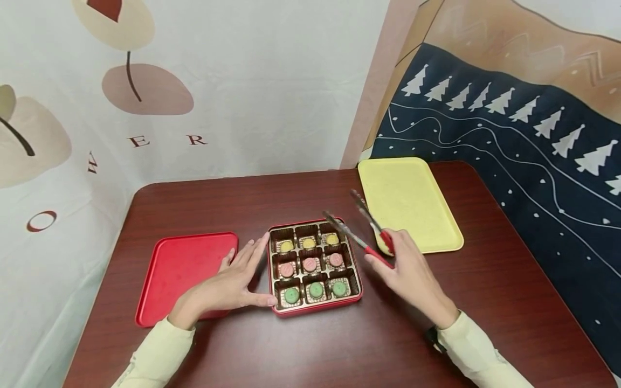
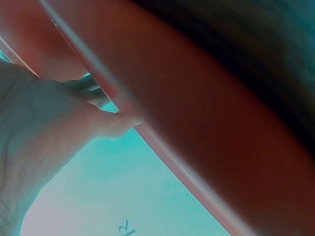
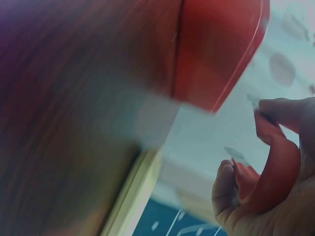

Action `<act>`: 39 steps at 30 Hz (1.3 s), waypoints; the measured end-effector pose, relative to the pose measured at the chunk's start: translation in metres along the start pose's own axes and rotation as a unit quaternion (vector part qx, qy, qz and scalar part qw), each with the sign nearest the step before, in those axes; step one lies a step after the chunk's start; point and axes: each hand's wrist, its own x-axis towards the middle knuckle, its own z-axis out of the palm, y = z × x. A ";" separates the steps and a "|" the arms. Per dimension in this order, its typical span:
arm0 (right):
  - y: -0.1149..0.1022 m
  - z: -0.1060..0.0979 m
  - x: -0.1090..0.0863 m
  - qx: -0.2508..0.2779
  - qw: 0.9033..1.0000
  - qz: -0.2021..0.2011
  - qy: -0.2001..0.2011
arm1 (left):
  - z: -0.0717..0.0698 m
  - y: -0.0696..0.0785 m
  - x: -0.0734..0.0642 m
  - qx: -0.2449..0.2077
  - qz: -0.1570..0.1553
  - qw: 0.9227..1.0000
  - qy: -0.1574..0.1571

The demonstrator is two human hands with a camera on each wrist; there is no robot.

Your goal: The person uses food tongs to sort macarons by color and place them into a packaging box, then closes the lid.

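A red square box (image 1: pixel 320 310) with a gold-and-brown divided insert sits mid-table. In its compartments lie small round moulded sweets: yellow ones (image 1: pixel 309 244) at the back, pink ones (image 1: pixel 309 264) in the middle row, green ones (image 1: pixel 316 290) in front. With fingers spread, my left hand (image 1: pixel 228 285) rests against the box's left side; its thumb meets the red wall (image 2: pixel 197 113) in the left wrist view. My right hand (image 1: pixel 412 269) grips tongs (image 1: pixel 359 241) with red handles, spread apart above the box's right back corner. Nothing shows between the tong tips.
On the left, a red tray (image 1: pixel 181 275) lies partly beneath my left hand and forearm. A yellow tray (image 1: pixel 412 202) is at the back right, close to the tongs. Hanging cloths (image 1: pixel 271 91) rise behind the brown table (image 1: pixel 310 355) and along its right side.
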 end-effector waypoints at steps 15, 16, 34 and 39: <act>0.094 -0.078 -0.002 -0.067 0.991 0.115 0.007 | -0.002 0.002 0.000 0.002 0.005 1.000 0.002; 0.099 -0.081 -0.002 -0.072 0.990 0.123 0.003 | -0.002 0.002 0.000 0.003 0.005 1.000 0.002; 0.164 -0.111 0.007 -0.079 0.978 0.187 -0.035 | -0.002 0.002 0.000 0.003 0.006 1.000 -0.003; 0.176 -0.115 0.006 -0.080 0.974 0.208 -0.044 | -0.002 0.003 -0.001 0.002 0.004 1.000 -0.002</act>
